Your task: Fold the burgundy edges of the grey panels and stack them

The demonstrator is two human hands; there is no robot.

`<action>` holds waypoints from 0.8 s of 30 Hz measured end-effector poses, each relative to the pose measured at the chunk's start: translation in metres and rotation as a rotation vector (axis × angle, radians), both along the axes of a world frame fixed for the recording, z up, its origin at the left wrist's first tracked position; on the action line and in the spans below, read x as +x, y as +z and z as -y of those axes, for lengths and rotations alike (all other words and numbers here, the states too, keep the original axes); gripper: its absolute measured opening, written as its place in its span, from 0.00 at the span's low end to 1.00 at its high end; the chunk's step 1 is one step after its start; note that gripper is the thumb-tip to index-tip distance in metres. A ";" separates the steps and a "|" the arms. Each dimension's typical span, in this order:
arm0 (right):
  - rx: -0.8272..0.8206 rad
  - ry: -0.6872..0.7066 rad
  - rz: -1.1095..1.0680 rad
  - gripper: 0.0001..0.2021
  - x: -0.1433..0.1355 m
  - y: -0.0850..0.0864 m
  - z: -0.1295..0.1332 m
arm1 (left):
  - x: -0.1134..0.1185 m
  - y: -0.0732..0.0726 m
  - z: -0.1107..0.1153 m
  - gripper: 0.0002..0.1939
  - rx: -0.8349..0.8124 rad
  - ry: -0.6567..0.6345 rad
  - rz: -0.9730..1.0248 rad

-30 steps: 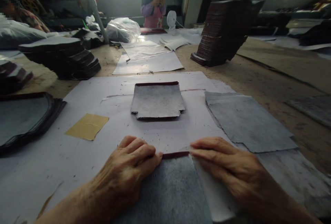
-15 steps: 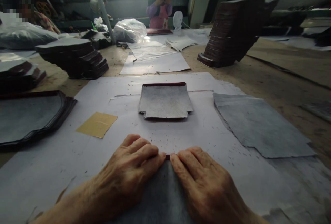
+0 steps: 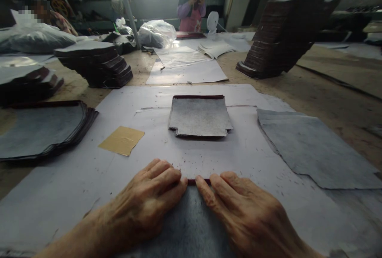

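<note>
A grey-backed piece of dark red sheet material [image 3: 193, 222] lies flat before me, with a narrow dark red strip turned over along its far edge. At the left of that strip, my left hand [image 3: 155, 196] is closed, fingers curled and thumb pressing the fold. My right hand [image 3: 244, 206] is closed on the same edge, its fingertips pressing the strip just to the right. A short stretch of red shows between the two hands; the forearms and hands cover the sides of the piece. Beyond them sits a small stack of grey-backed pieces [image 3: 199, 115] with notched near corners and a red far edge.
White paper [image 3: 155, 142] covers the worktable. A tan square [image 3: 122, 140] lies left, near a pile of curved grey pieces [image 3: 50, 127]. Larger grey sheets [image 3: 316, 146] lie right. Tall dark stacks [image 3: 277, 39] stand farther back. Across the table stands a person [image 3: 191, 7].
My right hand has slid a little to the right along the folded edge, so more red strip shows. The left hand stays on the fold. The view has shifted slightly left.
</note>
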State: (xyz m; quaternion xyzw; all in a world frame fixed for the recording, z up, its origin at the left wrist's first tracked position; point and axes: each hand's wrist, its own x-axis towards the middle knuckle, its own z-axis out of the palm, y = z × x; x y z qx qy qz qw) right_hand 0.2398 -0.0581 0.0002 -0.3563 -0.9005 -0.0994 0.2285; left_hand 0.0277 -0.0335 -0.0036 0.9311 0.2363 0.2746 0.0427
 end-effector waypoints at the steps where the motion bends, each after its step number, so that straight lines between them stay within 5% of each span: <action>1: 0.010 -0.013 0.023 0.17 -0.002 0.001 0.000 | 0.001 0.000 0.000 0.15 0.008 -0.001 -0.001; 7: 0.197 -0.035 -0.038 0.19 -0.027 0.001 0.000 | 0.004 0.006 0.000 0.12 -0.011 0.007 -0.013; 17: 0.125 0.064 -0.108 0.19 -0.025 -0.003 -0.006 | -0.033 0.003 0.001 0.21 -0.095 0.059 0.083; 24: 0.031 0.099 -0.076 0.17 -0.025 -0.001 -0.008 | -0.035 0.000 0.002 0.20 -0.020 0.048 0.040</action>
